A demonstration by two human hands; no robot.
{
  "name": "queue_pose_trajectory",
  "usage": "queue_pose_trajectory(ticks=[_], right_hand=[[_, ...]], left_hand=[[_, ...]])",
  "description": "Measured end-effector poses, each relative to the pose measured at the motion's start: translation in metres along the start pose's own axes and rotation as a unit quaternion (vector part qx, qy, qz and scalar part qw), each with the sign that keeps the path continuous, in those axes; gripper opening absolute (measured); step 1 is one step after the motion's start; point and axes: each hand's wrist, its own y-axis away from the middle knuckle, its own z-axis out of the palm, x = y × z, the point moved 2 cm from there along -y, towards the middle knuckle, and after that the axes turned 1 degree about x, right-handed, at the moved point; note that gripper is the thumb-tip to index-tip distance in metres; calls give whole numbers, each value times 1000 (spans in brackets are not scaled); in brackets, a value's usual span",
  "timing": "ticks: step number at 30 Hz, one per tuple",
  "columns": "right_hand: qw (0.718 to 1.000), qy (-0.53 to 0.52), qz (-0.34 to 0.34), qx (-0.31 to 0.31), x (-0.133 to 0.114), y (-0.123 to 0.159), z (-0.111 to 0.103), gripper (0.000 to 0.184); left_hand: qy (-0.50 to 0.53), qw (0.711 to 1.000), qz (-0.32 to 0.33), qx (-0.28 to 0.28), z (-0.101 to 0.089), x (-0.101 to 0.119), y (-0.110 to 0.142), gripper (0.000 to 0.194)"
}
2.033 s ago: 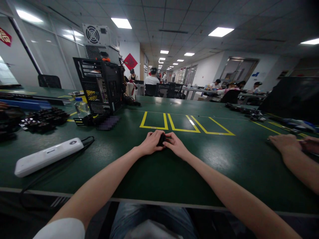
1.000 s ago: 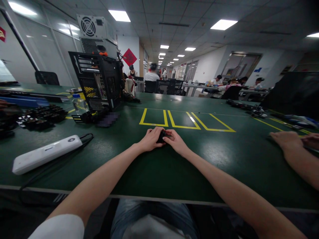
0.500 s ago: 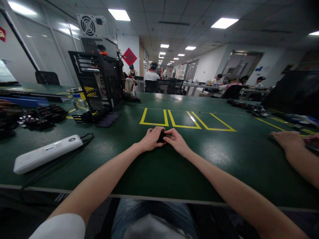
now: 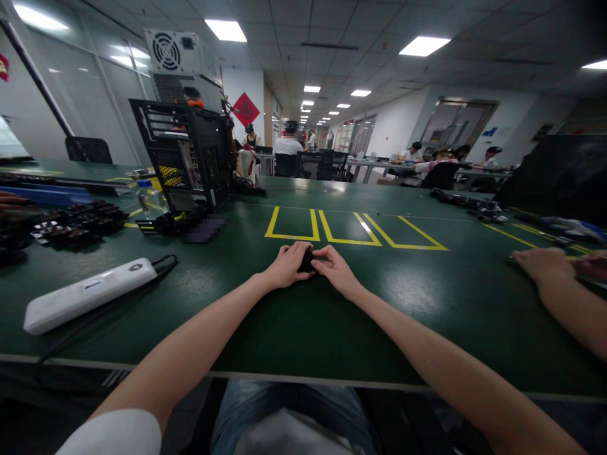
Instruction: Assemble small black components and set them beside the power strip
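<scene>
A small black object [image 4: 307, 260], its kind too dark and covered to make out, is between my two hands just above or on the green tabletop. My left hand [image 4: 290, 265] closes round its left side, fingers over the far edge and thumb at the near edge. My right hand [image 4: 336, 268] pinches at its right side, with the thumb and forefinger close together. The palms and fingers hide most of the object.
Yellow tape outlines [image 4: 327, 241] lie beyond my hands on the green table [image 4: 303, 335]. At left are a white power strip [image 4: 90, 296] with a cable, black parts [image 4: 90, 221], a plastic bottle [image 4: 152, 201] and an open computer case [image 4: 190, 158]. Another person's hand [image 4: 543, 262] works at right.
My hands stay nearly in place on the black object, with the right fingers shifting slightly. The view has moved a little, and the other person's hand at right has shifted slightly.
</scene>
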Motion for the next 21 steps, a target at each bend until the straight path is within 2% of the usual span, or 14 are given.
queue_pose_trajectory(ticks=[6, 10, 21], right_hand=[[1000, 25, -2, 18, 1, -2, -2, 27], [999, 34, 2, -7, 1, -2, -3, 32], [1000, 21, -14, 5, -1, 0, 1, 17]], left_hand=[[-1, 1000, 5, 0, -1, 1, 0, 50], [0, 1000, 3, 1, 0, 0, 0, 51], [1, 1000, -3, -1, 0, 0, 0, 50]])
